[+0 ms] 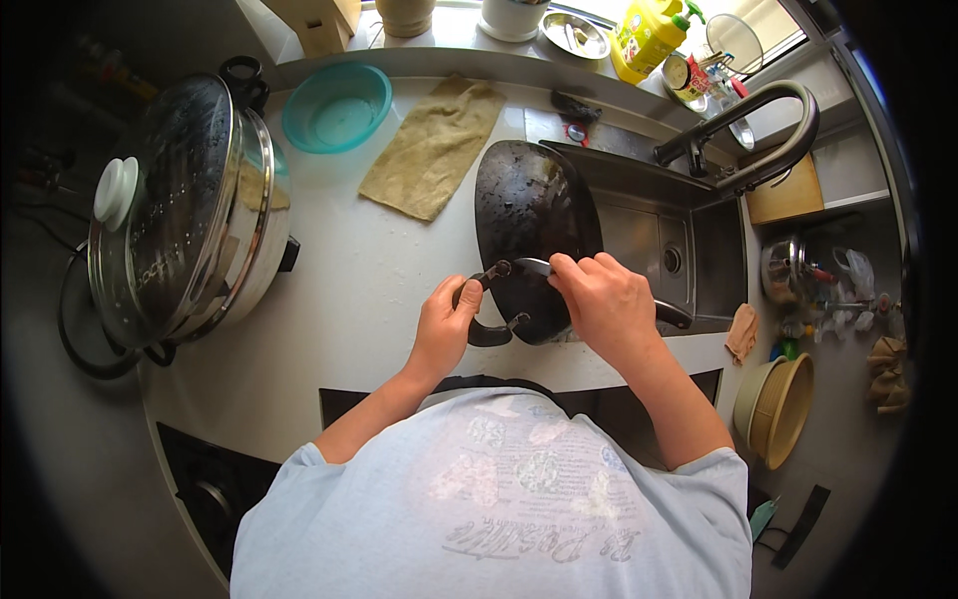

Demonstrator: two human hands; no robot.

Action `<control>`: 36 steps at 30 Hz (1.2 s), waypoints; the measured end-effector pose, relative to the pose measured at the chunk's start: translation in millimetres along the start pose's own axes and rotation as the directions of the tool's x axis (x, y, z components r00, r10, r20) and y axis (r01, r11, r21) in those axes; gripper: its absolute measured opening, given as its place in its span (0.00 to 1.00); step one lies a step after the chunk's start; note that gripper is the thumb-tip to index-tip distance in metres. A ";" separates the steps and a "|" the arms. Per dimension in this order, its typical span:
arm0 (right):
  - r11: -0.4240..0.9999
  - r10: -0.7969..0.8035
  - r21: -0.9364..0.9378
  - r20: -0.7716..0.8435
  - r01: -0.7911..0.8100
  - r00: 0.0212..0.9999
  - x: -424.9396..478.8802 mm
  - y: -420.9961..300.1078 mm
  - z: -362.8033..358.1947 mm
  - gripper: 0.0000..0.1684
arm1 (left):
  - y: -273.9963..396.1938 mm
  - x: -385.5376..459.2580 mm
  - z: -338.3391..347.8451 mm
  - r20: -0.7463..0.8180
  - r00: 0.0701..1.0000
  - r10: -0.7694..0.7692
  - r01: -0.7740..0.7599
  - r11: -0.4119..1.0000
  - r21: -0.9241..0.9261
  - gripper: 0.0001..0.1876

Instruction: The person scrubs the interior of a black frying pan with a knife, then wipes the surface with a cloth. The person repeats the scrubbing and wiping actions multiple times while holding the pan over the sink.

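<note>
A blackened wok (528, 202) stands tilted across the counter and the left side of the sink, its dark surface worn and speckled. My left hand (447, 318) grips the wok's dark loop handle (490, 333), thumb on top. In my right hand (608, 299) is a metal-bladed tool (533, 266), which looks like a kitchen knife. Its blade tip lies against or just over the wok, close to the upper handle bracket (500, 268). Beyond my right hand a dark handle end (675, 314) sticks out; the part between is hidden by my fingers.
A large lidded electric pot (254, 247) occupies the left counter. Behind are a teal plastic basin (337, 112) and a tan cloth (438, 150). The steel sink (636, 232) has a tall curved faucet (804, 123). Yellow bowls (793, 412) stand at right, and a yellow bottle (647, 37) is on the sill.
</note>
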State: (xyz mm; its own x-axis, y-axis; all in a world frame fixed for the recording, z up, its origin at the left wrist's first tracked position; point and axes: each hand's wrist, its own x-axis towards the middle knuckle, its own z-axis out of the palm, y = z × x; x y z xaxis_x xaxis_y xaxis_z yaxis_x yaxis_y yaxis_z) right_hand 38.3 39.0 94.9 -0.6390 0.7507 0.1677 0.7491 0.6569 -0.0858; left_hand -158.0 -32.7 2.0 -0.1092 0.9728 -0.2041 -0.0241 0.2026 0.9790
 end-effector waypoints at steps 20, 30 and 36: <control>0.995 -0.095 -0.014 0.108 0.097 0.990 -18.1 -8.3 14.0 0.10 | 2.6 0.6 -1.0 0.004 1.000 -0.012 0.012 1.000 0.028 0.26; 0.989 0.110 0.101 -0.042 -0.105 0.993 -10.3 -5.9 20.3 0.07 | 4.8 -0.1 -1.4 0.003 1.000 -0.026 0.026 0.998 0.052 0.27; 0.992 0.101 0.078 -0.013 -0.099 0.995 -14.7 -10.0 28.2 0.07 | 0.8 0.3 1.3 -0.022 0.999 0.028 -0.027 0.997 0.067 0.26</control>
State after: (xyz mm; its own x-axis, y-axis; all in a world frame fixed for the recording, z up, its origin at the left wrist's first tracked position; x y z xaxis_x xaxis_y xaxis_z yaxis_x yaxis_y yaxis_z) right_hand 35.3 23.4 65.7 -0.5581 0.8119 0.1714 0.7929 0.5827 -0.1785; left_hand -156.7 -32.1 2.7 -0.1316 0.9755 -0.1764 0.0452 0.1837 0.9819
